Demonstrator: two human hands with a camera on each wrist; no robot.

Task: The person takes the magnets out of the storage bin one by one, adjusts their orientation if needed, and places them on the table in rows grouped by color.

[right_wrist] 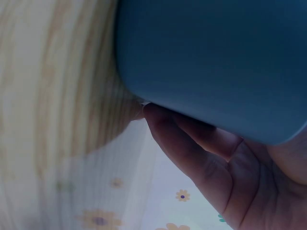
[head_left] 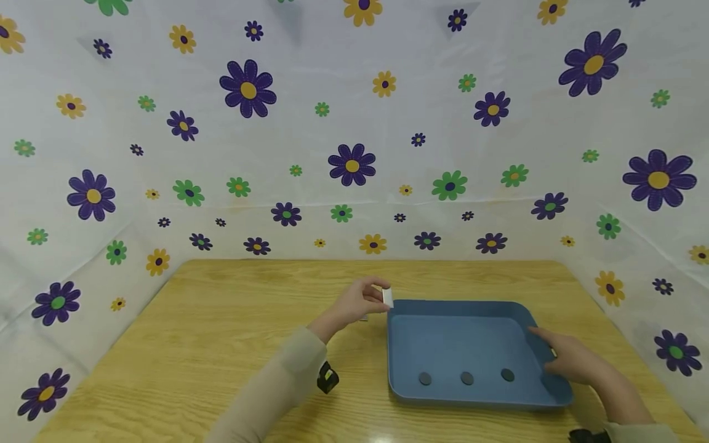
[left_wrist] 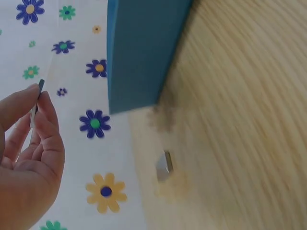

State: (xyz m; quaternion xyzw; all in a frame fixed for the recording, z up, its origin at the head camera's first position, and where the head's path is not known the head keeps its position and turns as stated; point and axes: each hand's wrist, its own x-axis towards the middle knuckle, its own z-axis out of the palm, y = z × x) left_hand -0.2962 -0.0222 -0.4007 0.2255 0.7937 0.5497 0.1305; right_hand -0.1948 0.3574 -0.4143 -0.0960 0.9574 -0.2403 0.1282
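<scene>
My left hand (head_left: 354,306) pinches a small flat white square piece (head_left: 388,298) between thumb and fingers, above the far left corner of a blue tray (head_left: 443,346). Seen edge-on in the left wrist view, this piece (left_wrist: 40,86) is thin and dark along its edge. Behind that hand a similar small piece (left_wrist: 164,165) lies on the table, mostly hidden in the head view. My right hand (head_left: 578,360) grips the tray's right side; in the right wrist view its fingers (right_wrist: 187,153) bend against the tray's outer wall. Three dark round discs (head_left: 467,378) lie in a row inside the tray.
The wooden table (head_left: 221,344) extends left of the tray. A white flowered cloth (head_left: 310,135) hangs behind it and along both sides. A black wrist device (head_left: 327,377) shows below the left sleeve.
</scene>
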